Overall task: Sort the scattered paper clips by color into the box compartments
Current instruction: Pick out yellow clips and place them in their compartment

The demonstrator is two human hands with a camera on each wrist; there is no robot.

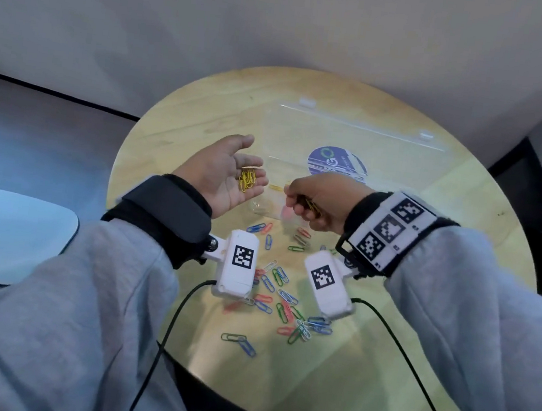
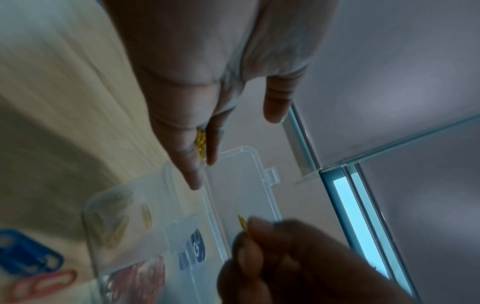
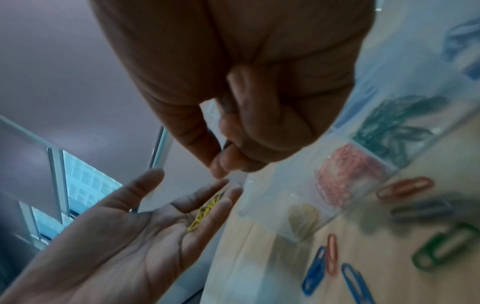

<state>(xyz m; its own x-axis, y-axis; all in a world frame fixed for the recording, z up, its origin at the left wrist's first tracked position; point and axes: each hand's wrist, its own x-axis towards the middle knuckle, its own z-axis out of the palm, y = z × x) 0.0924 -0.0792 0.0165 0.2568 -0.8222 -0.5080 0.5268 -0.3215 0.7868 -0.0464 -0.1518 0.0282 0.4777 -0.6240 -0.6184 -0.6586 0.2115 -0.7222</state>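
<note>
Our left hand [image 1: 224, 174] lies palm-up and flat, cradling a bunch of yellow clips [image 1: 247, 180] over the clear box [image 1: 355, 147]. Our right hand [image 1: 323, 201] pinches more yellow clips [image 1: 312, 206], while mixed clips [image 1: 280, 295] lie scattered nearer us on the round table [image 1: 379, 372].

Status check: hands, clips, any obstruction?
Left hand open, palm cradling yellow clips. Right hand pinching yellow clip above clear box. Nothing blocking.

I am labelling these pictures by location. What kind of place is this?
Probably an office or meeting corner, though not certain: a small round wooden table against plain grey partition walls, with a glass panel beside it.
</note>
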